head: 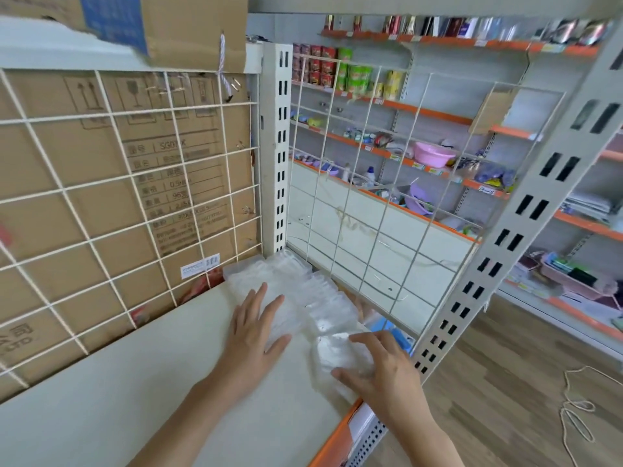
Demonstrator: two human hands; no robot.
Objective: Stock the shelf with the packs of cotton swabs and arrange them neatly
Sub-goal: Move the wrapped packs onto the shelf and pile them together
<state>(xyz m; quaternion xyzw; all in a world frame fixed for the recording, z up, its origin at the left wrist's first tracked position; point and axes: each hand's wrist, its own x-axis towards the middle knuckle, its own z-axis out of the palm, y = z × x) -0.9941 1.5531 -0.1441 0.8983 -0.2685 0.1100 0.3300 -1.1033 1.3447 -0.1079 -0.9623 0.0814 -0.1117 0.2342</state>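
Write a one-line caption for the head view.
Left hand presses flat on a row of clear plastic cotton-swab packs on the white shelf board; right hand grips the nearest pack.

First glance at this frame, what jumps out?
Both hands work mid-frame on a white shelf: the left hand lies flat on a row of clear cotton swab packs reaching the back corner, the right hand grips the front pack by the orange shelf edge. A white wire grid over a large cardboard box fills the left; orange-edged store shelves with a pink basin show at right.
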